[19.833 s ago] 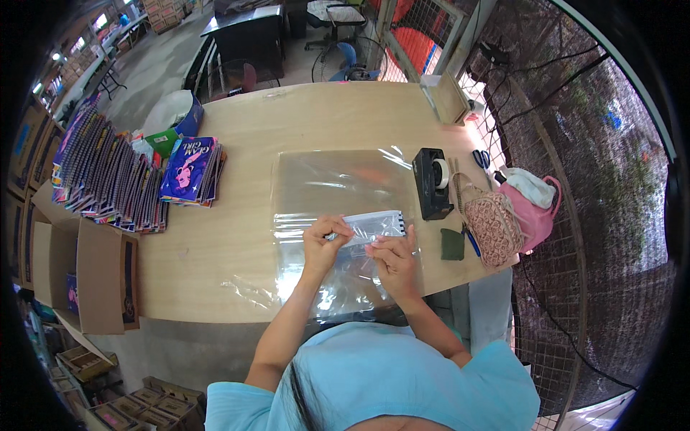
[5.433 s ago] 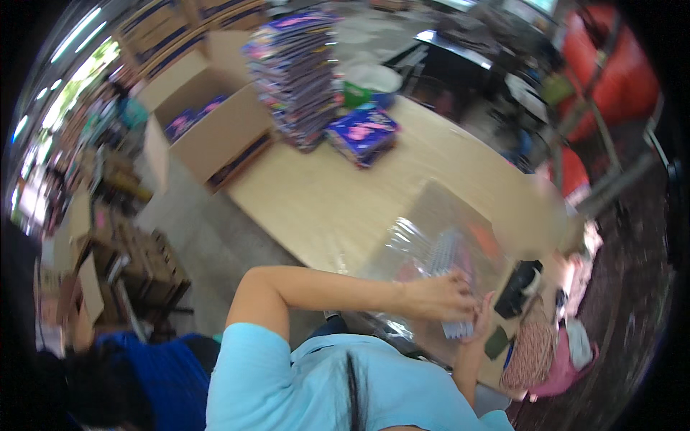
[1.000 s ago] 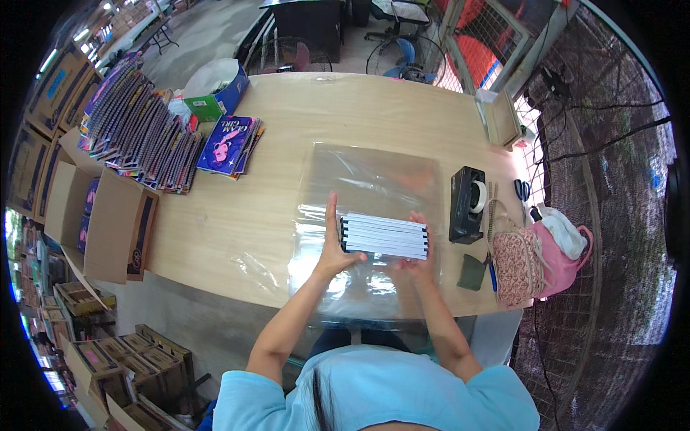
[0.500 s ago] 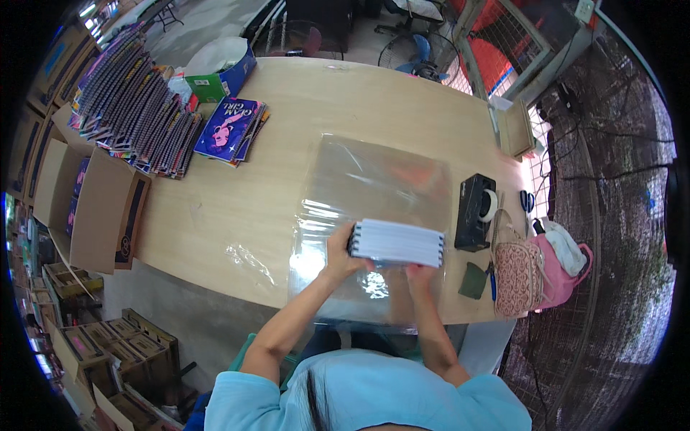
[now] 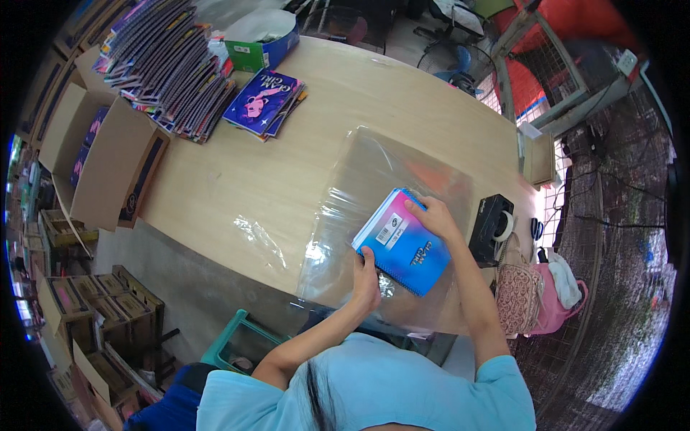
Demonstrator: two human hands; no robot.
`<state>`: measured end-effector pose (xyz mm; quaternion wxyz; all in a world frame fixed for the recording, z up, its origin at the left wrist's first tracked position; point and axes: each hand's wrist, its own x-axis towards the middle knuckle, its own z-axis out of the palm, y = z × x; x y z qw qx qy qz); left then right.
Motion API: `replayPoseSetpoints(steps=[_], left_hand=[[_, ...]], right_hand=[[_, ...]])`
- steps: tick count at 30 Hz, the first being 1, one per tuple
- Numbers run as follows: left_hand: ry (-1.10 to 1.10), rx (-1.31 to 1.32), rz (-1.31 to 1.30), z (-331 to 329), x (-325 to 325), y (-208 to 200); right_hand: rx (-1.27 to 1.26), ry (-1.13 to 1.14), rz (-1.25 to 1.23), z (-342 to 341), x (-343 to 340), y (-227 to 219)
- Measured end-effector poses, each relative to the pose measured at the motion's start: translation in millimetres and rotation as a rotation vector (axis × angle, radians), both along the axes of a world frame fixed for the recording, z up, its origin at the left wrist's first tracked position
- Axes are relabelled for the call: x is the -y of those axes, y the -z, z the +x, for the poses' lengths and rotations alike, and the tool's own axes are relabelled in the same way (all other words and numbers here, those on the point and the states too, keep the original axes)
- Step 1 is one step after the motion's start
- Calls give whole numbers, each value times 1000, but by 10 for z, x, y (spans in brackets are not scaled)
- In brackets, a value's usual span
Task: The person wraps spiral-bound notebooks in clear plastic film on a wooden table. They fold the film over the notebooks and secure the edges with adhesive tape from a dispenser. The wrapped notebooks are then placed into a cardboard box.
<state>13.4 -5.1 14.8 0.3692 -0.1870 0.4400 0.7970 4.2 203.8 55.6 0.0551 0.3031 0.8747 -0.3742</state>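
Between both hands is a small stack of spiral notebooks [image 5: 415, 251], its top cover blue and pink with a white label. My left hand [image 5: 366, 281] grips the near left corner, thumb on the cover. At the far right side my right hand [image 5: 433, 219] is closed round the edge, thumb on top, its other fingers hidden. The stack is held tilted over clear plastic sheets [image 5: 363, 169] that lie on the wooden table [image 5: 287, 172].
Farther left stand a tall pile of spiral notebooks [image 5: 172, 68], a smaller purple-covered pile [image 5: 262, 104] and a green-and-blue box [image 5: 262, 50]. An open carton [image 5: 108, 161] is at the left edge. A black tape dispenser [image 5: 489, 226], scissors [image 5: 537, 228] and bags [image 5: 521, 291] lie on the right.
The notebook stack has turned from showing its white page edges to showing its blue and pink cover. My right hand has shifted to its far side. The view has swung too.
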Motion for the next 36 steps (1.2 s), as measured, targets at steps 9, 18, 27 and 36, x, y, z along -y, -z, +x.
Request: replayPoseSetpoints(steps=[9, 18, 27, 36], left_hand=[[-61, 393, 98, -38, -292, 517], [-161, 450, 90, -196, -392, 328], [1035, -1482, -521, -46, 763, 562], [1411, -1534, -550, -352, 533, 29]], right_hand=[[202, -177, 23, -461, -464, 442], [111, -161, 203, -457, -337, 603], [-535, 36, 427, 77, -54, 115], [-247, -216, 418, 1340, 1539, -165]])
